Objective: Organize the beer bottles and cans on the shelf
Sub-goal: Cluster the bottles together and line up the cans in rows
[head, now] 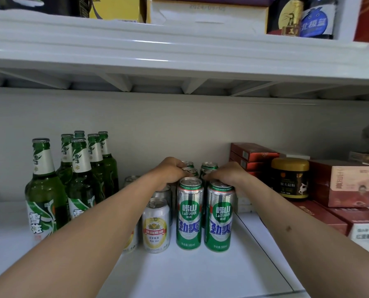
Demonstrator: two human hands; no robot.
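I saw the green cans (202, 214) standing in two rows on the white shelf (200, 274), front pair side by side; the left hand (170, 172) curled over the top of a rear can in the left row, gripping it; the right hand (227, 174) curled over a can top in the right row, just behind the front can; a white and gold can (156, 226) stood just left of the green ones; green bottles (71, 179) clustered upright at far left; red boxes (252, 157) and a dark jar (289, 181) sat to the right.
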